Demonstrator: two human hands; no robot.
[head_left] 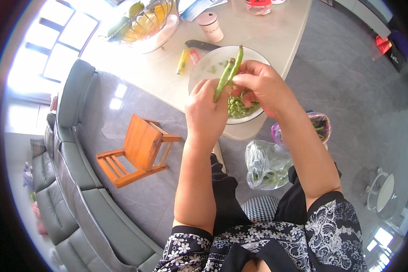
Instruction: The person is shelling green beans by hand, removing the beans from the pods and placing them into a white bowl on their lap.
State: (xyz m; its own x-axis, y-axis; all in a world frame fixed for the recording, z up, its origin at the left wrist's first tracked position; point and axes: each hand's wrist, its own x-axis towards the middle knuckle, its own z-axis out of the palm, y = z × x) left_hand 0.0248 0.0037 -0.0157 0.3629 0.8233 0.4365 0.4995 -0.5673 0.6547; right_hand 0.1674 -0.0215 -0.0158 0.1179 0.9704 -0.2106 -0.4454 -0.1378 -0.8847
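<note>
Over a wide white plate or shallow bowl [203,63], my two hands are close together. Between them stands a green bean pod [222,81], seen as two long pieces that meet low down; I cannot tell whether it is one split pod or two. My left hand [206,109] is closed round the lower part of the left piece. With thumb and fingers bent, my right hand [264,86] pinches the right piece near its base. Shelled green beans [239,109] lie heaped in the near part of the bowl, partly hidden by the right hand's fingers.
A knife [201,45], a yellow packet [182,61], a pink-lidded cup [210,27] and a wire fruit basket [145,22] share the table. Below its edge are a clear plastic bag [267,165] and a lined bin with pods [322,127]. A wooden chair [140,147] stands left.
</note>
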